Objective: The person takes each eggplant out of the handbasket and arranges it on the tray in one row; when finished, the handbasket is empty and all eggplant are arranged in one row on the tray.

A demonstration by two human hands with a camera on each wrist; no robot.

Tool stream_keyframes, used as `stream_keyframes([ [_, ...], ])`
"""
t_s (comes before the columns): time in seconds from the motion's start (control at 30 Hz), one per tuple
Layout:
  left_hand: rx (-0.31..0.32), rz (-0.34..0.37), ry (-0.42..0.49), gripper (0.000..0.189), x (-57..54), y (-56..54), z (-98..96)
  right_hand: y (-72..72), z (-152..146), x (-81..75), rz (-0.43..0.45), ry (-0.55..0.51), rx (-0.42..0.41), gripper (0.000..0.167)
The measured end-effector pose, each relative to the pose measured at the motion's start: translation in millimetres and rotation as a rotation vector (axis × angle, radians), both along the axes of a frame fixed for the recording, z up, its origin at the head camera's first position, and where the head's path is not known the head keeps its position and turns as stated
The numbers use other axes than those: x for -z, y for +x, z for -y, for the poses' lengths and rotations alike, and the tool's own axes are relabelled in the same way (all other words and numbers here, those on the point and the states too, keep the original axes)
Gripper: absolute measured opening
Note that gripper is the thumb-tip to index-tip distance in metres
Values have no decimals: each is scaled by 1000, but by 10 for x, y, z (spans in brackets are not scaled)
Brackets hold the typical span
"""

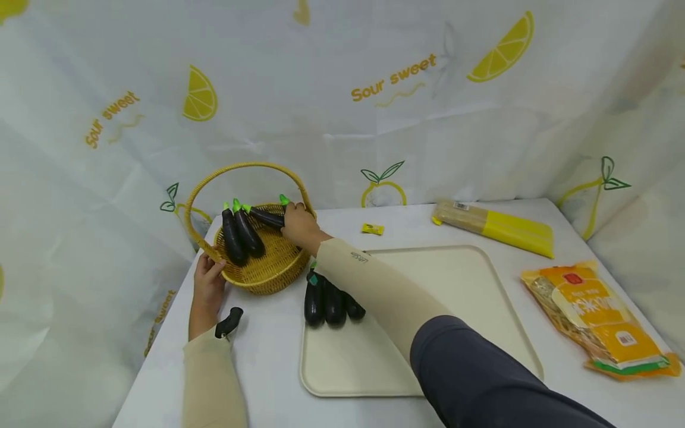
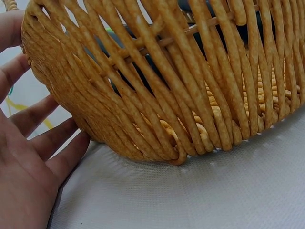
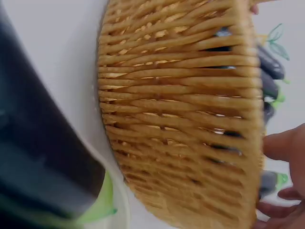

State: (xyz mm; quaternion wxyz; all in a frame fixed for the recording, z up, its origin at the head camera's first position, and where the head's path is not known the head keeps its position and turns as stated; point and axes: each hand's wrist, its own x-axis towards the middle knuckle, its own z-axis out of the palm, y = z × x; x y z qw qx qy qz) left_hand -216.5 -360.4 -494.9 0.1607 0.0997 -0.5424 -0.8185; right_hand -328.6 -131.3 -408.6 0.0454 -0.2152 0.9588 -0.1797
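My left hand [image 1: 207, 285] grips the left side of a yellow-brown wicker basket [image 1: 267, 279], its thumb near the rim by the handle. In the left wrist view the fingers [image 2: 55, 138] lie along the woven wall, their tips hidden. My right hand [image 1: 301, 227] holds a dark eggplant [image 3: 269, 183] by the basket's right rim; its green cap shows above the fingers. Inside the basket lie two more eggplants [image 1: 248, 233] side by side at the left and a slanting eggplant [image 1: 266, 217] at the back. Several eggplants [image 1: 334, 303] lie on the beige tray [image 1: 369, 380], partly under my right sleeve.
At the right lie an orange bag of dried noodles [image 1: 599, 321] and a long yellow-ended pack [image 1: 492, 226]. A small yellow packet [image 1: 372, 229] is behind the tray. The basket's tall handle [image 1: 251, 164] arches over its opening. A printed white cloth hangs behind the table.
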Motion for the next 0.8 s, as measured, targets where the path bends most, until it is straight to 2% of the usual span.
stream_keyframes([
  [0.17, 13, -10, -15, 31, 8, 16, -1, -94, 148, 161, -24, 6, 58, 64],
  [0.33, 19, -18, -32, 33, -27, 8, -15, -117, 182, 190, -114, -16, 72, 62],
  [0.53, -5, -3, -31, 32, -37, -2, -27, -12, 96, -23, -53, -124, 66, 68],
  [0.8, -8, 3, -33, 33, -26, 12, -30, 200, -121, -272, 51, -399, 94, 76],
])
